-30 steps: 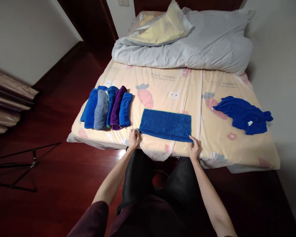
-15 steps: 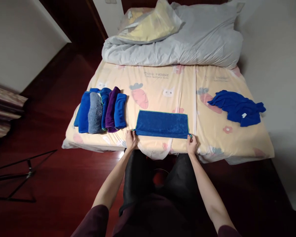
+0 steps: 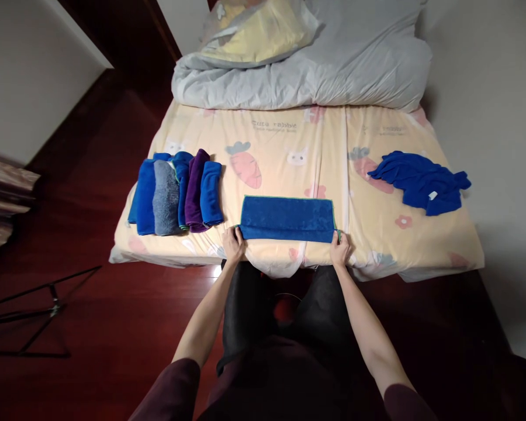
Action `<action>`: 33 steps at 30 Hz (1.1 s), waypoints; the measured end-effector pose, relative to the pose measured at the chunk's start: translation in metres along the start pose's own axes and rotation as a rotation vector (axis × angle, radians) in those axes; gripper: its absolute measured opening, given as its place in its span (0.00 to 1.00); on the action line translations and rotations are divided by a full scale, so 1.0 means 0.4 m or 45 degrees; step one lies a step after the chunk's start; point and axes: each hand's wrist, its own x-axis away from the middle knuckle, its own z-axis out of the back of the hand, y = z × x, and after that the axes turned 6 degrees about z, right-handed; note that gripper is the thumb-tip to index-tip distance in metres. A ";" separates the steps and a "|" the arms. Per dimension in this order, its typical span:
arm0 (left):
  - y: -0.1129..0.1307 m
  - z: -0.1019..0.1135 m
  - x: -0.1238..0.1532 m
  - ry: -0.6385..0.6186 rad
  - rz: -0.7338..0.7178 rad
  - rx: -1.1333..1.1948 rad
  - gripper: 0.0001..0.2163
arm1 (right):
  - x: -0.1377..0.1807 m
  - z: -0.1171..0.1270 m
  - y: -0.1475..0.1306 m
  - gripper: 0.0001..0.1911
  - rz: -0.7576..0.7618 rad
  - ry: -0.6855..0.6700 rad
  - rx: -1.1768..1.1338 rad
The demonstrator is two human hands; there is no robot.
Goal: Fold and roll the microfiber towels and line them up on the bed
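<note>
A blue towel [image 3: 287, 215] with green edging lies spread on the bed near its front edge, its near side turned over in a narrow fold. My left hand [image 3: 234, 243] pinches the near left corner of this fold. At the near right corner, my right hand [image 3: 341, 248] grips the other end. To the left sits a row of several rolled or folded towels, among them a grey one [image 3: 166, 199], a purple one [image 3: 197, 192] and a blue one [image 3: 211, 193]. A crumpled blue cloth [image 3: 423, 182] with a white tag lies to the right.
The bed [image 3: 274, 158] has a pale yellow sheet with carrot and rabbit prints. A grey quilt [image 3: 359, 70] is bunched at the far end beside a yellow pillow [image 3: 263, 35]. Black tripod legs [image 3: 52, 310] stand on the floor at left, near a curtain [image 3: 4, 204].
The fold along the towel's near side has become wider, both hands still gripping its ends. The whole view has tilted slightly downward.
</note>
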 end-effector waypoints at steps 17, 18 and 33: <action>-0.002 0.006 -0.020 -0.099 0.018 -0.019 0.13 | -0.012 0.002 -0.016 0.26 -0.005 -0.006 -0.021; -0.001 0.006 -0.023 -0.116 0.018 -0.021 0.13 | -0.016 0.003 -0.018 0.25 -0.018 -0.018 -0.012; 0.092 0.051 -0.079 -0.237 -0.220 -0.373 0.06 | -0.107 0.058 -0.069 0.08 0.052 -0.327 0.293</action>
